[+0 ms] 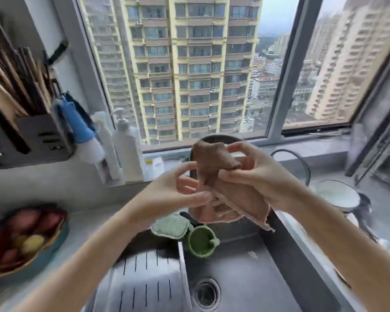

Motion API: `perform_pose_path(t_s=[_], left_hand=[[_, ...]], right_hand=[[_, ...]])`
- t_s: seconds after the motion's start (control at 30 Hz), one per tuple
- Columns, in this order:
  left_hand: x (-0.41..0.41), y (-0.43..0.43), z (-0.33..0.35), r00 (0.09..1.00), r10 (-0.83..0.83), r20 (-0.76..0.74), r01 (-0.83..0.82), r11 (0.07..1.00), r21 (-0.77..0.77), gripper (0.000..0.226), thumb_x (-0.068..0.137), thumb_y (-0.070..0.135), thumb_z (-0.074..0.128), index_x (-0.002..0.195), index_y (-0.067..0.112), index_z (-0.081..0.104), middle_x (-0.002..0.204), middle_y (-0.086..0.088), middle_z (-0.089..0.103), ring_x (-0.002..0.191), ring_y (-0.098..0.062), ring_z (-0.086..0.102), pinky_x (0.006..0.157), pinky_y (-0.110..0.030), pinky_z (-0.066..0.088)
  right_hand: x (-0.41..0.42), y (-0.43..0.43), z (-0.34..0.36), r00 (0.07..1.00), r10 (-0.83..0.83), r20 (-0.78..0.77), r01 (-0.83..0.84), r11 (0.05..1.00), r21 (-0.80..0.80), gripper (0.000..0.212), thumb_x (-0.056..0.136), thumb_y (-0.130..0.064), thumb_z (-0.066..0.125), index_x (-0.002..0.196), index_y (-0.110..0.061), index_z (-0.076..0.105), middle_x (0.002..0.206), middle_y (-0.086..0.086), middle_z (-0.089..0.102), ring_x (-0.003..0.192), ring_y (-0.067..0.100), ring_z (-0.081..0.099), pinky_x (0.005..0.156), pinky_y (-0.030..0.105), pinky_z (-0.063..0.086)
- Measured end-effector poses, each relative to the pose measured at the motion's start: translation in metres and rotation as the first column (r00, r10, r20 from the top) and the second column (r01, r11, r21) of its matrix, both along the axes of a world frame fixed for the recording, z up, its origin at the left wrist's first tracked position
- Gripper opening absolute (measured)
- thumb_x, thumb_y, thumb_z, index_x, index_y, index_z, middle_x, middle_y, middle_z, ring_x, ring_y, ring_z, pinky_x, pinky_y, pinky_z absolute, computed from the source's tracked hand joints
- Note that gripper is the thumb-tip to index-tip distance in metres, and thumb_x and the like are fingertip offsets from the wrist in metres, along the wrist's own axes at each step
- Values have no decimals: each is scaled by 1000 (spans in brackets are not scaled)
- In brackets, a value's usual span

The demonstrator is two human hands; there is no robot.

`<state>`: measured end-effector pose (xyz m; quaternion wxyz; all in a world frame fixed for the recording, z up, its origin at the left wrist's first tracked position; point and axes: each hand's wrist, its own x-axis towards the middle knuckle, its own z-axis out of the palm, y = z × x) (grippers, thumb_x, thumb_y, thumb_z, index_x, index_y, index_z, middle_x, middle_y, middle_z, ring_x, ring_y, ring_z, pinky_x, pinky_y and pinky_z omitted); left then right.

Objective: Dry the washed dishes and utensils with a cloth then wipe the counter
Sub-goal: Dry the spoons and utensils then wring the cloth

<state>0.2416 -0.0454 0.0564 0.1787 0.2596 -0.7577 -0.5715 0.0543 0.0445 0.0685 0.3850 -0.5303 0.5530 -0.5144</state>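
Two bare hands hold a brown bumpy cloth (239, 197) up in the air over a shiny steel sink (245, 266). The left hand (178, 190) pinches the cloth's lower left part between thumb and fingers. The right hand (257, 174) has its fingers curled round the top of the cloth, so the cloth is bunched up there. The rest of the cloth hangs down below both hands, and one corner points toward the sink's right edge.

In the sink, near its back left corner, sits a small green cup (200, 243). A flat green scrub pad (171, 226) lies just beside the cup, on the sink's edge. The round drain hole (206, 293) is at the bottom of the sink.

On the grey surface (88, 224) to the left sits a blue-rimmed bowl of red and yellow fruit (20, 239). A white pump bottle (126, 149) stands by the window sill. A dark rack of sticks and boards (32, 131) hangs on the left wall, with a blue-handled brush (77, 122) on its side. To the right of the sink stands a white round pot (336, 194), a bit blurry.
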Motion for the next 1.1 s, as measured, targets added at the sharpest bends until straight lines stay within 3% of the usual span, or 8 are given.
perform_pose_path(t_s=[0.2,0.3,0.43,0.53,0.7,0.87,0.93,1.1], left_hand=[[-117,85,-31,989,83,-121,-70,992,110,21,78,-3,70,85,17,71,74,-6,71,68,-16,66,62,-30,56],[-172,130,-44,989,-20,-144,23,999,22,26,78,-1,69,81,24,70,79,-10,73,70,-18,68,67,-37,58],[-235,178,-72,899,-438,8,437,899,42,47,80,-3,57,102,38,68,97,-1,74,88,-13,70,79,-29,55],[-267,196,-85,741,-668,71,638,732,240,41,89,2,59,122,26,61,113,0,70,104,-17,66,91,-30,52],[-314,207,-123,855,-374,360,420,906,-58,21,92,17,57,108,12,69,97,-6,72,79,-13,64,79,-29,52],[-366,234,-172,796,-152,586,438,813,-384,40,90,27,51,56,5,51,54,-6,49,65,-28,50,57,-32,36],[-383,245,-188,760,-107,641,460,786,-414,43,90,29,49,54,9,40,54,-2,41,68,-27,48,58,-29,32],[-413,258,-199,756,-102,646,455,792,-407,31,94,30,48,81,5,61,83,-13,60,90,-33,62,66,-34,38]], right_hand=[[-71,100,-50,839,-508,194,516,857,11,11,87,-23,62,94,-19,70,83,0,74,71,9,68,63,21,54],[-104,144,-87,683,-695,224,676,718,168,29,100,-39,42,109,-26,66,97,4,73,77,15,69,60,25,54],[-139,206,-114,507,-740,442,630,668,395,75,69,-79,55,120,-25,62,105,11,70,95,35,68,78,44,57],[-167,252,-123,428,-796,428,749,578,325,38,92,-36,58,128,-30,50,112,2,66,99,22,65,81,35,52],[-209,310,-127,439,-880,181,857,470,211,30,95,-9,55,115,-31,51,108,-4,62,83,13,63,72,24,53],[-253,333,-135,489,-862,-132,871,475,125,27,90,-15,64,113,-28,56,109,-12,63,105,13,60,98,35,46],[-266,335,-140,495,-845,-202,869,479,126,27,89,-19,64,113,-29,57,105,-12,63,96,18,63,90,39,51],[-293,334,-146,505,-826,-251,863,489,129,26,89,-22,63,109,-37,57,100,-3,65,65,22,68,48,32,55]])
